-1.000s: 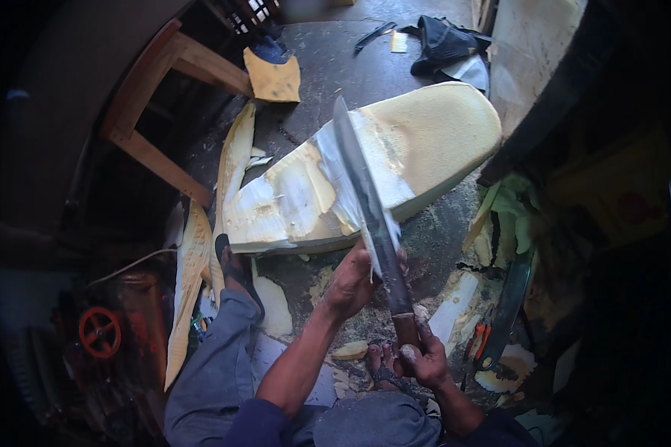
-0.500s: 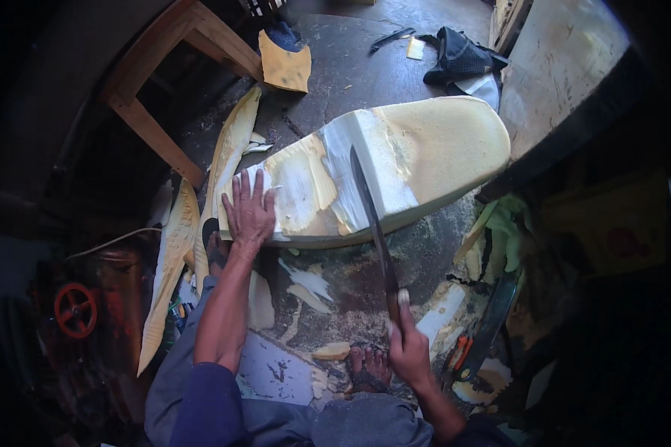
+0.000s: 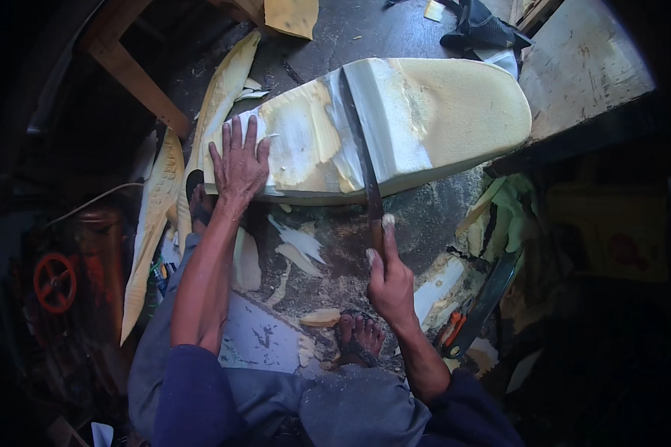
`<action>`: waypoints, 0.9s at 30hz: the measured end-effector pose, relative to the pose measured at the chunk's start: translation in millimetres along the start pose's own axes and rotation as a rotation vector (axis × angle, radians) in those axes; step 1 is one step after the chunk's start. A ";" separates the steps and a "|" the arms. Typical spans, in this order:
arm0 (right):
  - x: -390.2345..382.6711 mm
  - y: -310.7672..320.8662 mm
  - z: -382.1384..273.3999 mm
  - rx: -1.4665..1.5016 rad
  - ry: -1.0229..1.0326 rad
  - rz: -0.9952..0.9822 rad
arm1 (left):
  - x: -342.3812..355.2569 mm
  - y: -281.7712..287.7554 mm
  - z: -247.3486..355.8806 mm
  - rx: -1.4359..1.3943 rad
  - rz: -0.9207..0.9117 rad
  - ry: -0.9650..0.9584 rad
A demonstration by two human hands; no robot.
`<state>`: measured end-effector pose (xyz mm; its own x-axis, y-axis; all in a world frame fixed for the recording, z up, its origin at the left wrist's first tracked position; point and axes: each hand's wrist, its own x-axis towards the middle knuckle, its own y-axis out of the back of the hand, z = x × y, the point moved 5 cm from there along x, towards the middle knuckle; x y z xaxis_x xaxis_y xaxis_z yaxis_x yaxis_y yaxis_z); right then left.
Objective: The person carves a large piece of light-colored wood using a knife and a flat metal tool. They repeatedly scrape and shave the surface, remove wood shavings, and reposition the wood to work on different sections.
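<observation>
A long cream foam block (image 3: 462,104), rounded at its right end and cut into ragged pale layers on the left, lies crosswise before me. My left hand (image 3: 238,165) rests on the block's left end, fingers spread. My right hand (image 3: 393,281) grips the handle of a long dark knife (image 3: 367,165), its index finger extended along it; the blade lies across the middle of the block, beside a pale raised step. Curved foam offcuts (image 3: 149,238) lie at the left, and small white scraps (image 3: 298,240) lie below the block.
A wooden frame (image 3: 138,83) stands at upper left, a black bag (image 3: 477,30) at the back, a pale board (image 3: 581,74) at upper right. A red wheel (image 3: 54,279) on machinery is lower left; orange-handled tools (image 3: 451,328) lie lower right. My bare foot (image 3: 358,335) is below.
My left hand has gone from near the blade to the block's left end, fingers now spread. The knife has come down across the block's middle. The whole view has shifted, the block appearing higher.
</observation>
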<state>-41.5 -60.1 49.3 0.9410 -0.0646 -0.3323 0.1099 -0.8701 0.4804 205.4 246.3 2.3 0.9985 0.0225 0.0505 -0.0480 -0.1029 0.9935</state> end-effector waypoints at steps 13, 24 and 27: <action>5.1 -6.5 4.9 0.093 0.097 0.056 | -1.0 2.6 0.3 -0.002 0.026 0.015; -19.3 -13.5 19.7 0.095 -0.048 -0.044 | -2.0 0.1 2.5 -0.065 0.057 -0.027; -19.8 -15.4 21.4 0.110 -0.048 -0.069 | -2.1 -1.0 0.8 -0.007 0.026 -0.014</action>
<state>-68.7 -55.9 31.1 0.9157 -0.0234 -0.4012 0.1360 -0.9214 0.3641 203.4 245.6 1.1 0.9972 0.0058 0.0751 -0.0742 -0.0960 0.9926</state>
